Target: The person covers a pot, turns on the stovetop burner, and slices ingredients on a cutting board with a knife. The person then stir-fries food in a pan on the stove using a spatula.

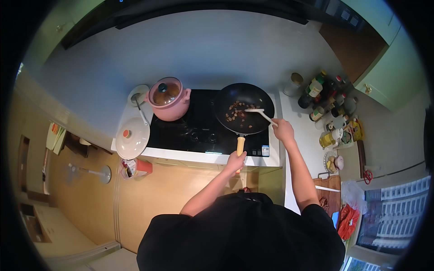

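Note:
A black frying pan (230,99) sits on the right side of the black cooktop (199,131), with small brown pieces of food (236,110) scattered in it. My left hand (236,161) is wrapped round the pan's pale yellow handle (240,144). In my right hand (284,131), at the pan's right edge, is a white spatula (260,112), its head down among the pieces. On the left of the cooktop stands a pink pot (171,109) with a glass lid (165,93) on it.
A cream lid (132,141) with an orange knob lies left of the cooktop, near a ladle (141,110) on a small dish. Bottles (315,90) crowd the right counter, with a cutting board (331,194) nearer me. A bin (135,169) stands below at left.

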The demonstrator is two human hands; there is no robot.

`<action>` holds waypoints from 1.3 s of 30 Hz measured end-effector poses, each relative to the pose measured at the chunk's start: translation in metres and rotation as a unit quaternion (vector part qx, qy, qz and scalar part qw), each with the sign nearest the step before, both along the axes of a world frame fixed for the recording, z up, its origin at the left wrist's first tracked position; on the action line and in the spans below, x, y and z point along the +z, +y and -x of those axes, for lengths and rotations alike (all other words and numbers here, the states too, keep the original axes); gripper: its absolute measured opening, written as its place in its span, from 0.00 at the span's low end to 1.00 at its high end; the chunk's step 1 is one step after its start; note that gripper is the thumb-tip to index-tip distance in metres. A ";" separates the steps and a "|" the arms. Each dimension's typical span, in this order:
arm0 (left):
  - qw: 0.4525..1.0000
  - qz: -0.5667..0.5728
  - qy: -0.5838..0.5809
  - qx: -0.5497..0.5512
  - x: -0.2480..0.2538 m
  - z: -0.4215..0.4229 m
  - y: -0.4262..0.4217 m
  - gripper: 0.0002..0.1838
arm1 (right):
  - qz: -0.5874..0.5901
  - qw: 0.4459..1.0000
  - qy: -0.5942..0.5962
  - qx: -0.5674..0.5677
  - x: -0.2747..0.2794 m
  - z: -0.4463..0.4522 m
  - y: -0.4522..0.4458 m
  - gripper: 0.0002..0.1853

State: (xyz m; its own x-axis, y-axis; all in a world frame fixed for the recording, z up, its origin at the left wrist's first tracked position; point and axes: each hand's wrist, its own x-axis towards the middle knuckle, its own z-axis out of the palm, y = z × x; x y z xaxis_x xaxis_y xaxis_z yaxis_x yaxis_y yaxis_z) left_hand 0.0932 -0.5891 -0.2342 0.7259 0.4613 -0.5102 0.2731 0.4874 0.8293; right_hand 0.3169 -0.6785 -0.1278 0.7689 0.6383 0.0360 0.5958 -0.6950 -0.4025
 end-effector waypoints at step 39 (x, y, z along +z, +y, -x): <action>0.989 -0.136 0.014 0.047 -0.038 -0.008 -0.004 0.19 | -0.085 0.978 -0.011 0.188 -0.071 -0.031 0.051 0.18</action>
